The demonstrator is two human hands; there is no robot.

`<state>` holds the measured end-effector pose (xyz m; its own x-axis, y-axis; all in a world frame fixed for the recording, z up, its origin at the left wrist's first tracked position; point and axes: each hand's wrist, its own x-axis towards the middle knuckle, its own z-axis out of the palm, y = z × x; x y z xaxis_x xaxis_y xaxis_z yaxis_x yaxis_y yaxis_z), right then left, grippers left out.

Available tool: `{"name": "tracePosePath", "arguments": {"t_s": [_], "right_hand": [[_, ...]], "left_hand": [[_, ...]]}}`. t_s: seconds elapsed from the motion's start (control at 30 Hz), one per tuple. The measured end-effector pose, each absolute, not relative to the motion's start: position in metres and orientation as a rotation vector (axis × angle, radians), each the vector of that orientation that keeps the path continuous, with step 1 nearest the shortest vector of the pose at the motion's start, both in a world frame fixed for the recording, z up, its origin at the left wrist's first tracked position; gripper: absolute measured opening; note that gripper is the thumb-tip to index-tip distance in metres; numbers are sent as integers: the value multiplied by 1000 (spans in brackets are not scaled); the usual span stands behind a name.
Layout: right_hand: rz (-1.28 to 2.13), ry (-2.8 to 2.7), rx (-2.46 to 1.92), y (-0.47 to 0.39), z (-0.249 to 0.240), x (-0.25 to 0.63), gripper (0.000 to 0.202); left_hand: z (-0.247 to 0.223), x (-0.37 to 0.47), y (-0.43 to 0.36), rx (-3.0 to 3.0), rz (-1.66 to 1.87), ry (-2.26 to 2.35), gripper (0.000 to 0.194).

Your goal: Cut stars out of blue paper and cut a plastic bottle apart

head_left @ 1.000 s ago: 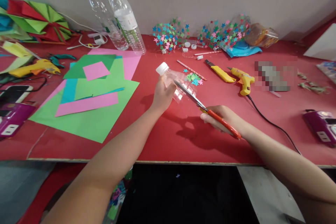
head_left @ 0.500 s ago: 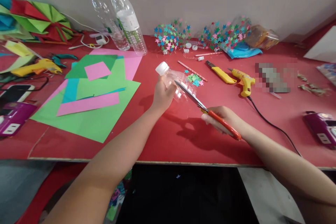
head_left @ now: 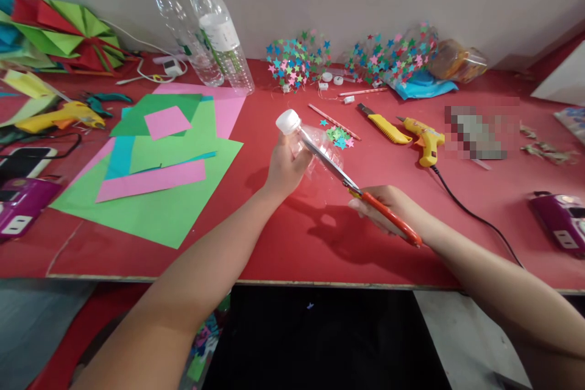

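My left hand [head_left: 287, 161] is wrapped round a clear plastic bottle top [head_left: 326, 145] with a white cap, held just above the red table. Its cap points up and to the left, the open body to the right. In my right hand [head_left: 388, 204] is a pair of scissors [head_left: 343, 181] with red handles. Their blades reach up and left across the clear plastic, the tip close to my left thumb and the bottle's neck. Whether the blades are cutting into the plastic I cannot tell. Small paper stars [head_left: 339, 135] lie just behind the bottle top.
A yellow box cutter [head_left: 386, 127] and a yellow glue gun [head_left: 425, 139] with a black cord lie to the right. Coloured paper sheets [head_left: 150, 213] cover the left side. Tall plastic bottles [head_left: 223, 36] and star-covered clear pieces [head_left: 292, 64] stand along the wall.
The bottle top has turned slightly in my left hand, its cap shifting a little right. The scissor tip now sits nearer the neck. My right hand has barely moved.
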<state>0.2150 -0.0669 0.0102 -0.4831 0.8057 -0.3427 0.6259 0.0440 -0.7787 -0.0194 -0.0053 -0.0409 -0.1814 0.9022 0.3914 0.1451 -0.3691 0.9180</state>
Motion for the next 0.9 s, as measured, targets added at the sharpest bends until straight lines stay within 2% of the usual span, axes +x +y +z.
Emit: {"name": "tracePosePath", "arguments": {"t_s": [0.47,0.9], "right_hand": [[1444,-2093,-1481,-64,16,209,47],[1514,-2015,-1559,-67,10,211,44]], "left_hand": [[-42,-21,-4,1690,1556,1334,47],[-36,-19,-8,1602,1529,1389,41]]}}
